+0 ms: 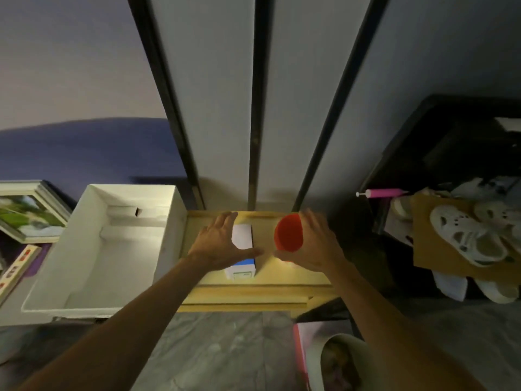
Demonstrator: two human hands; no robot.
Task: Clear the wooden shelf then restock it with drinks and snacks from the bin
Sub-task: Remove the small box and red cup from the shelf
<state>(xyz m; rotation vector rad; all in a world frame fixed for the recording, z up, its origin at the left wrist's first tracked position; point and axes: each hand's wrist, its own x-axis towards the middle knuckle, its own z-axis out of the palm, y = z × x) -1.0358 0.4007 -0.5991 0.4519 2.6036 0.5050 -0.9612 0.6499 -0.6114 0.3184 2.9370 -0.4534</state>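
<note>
- Empty white rectangular plastic bin (93, 249) sits at nine o'clock of the shelf, touching its side.
- Pale wooden shelf (282, 283) lies centre frame.
- Left hand (220, 241), fingers spread, rests over a white-and-blue carton (243, 251) on the shelf.
- Right hand (313, 244) curls around an orange-red plastic cup (289, 232) at three o'clock of the carton.

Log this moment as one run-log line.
stage: clearing wooden shelf | left hand: on white-and-blue carton | right hand: around red plastic cup | white bin: beside the shelf, nothing visible inside
</note>
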